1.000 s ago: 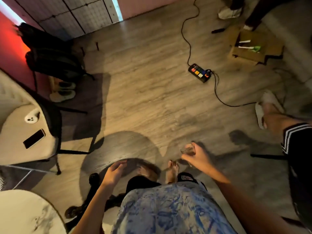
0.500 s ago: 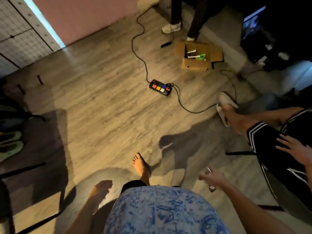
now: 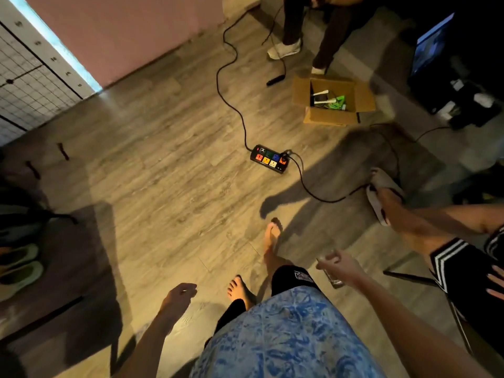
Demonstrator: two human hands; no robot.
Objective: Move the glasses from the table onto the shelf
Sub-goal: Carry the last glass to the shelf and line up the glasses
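Observation:
My right hand (image 3: 342,267) grips a clear drinking glass (image 3: 331,278) at the lower right, held out over the wooden floor; most of the glass is hidden by my fingers, only its rim and base show. My left hand (image 3: 177,296) hangs at the lower middle with loosely curled fingers and holds nothing. Neither the table nor the shelf is in view. My bare feet step on the floor between the two hands.
A black power strip (image 3: 270,159) with its cable lies on the floor ahead. An open cardboard box (image 3: 332,115) sits beyond it. A seated person's legs (image 3: 409,225) stretch in from the right; another person's feet (image 3: 285,49) stand at the top. Shoes (image 3: 19,266) lie left.
The view has swung right, away from the table at the left. My right hand with the glass has moved right and lower in the frame; my feet have stepped forward.

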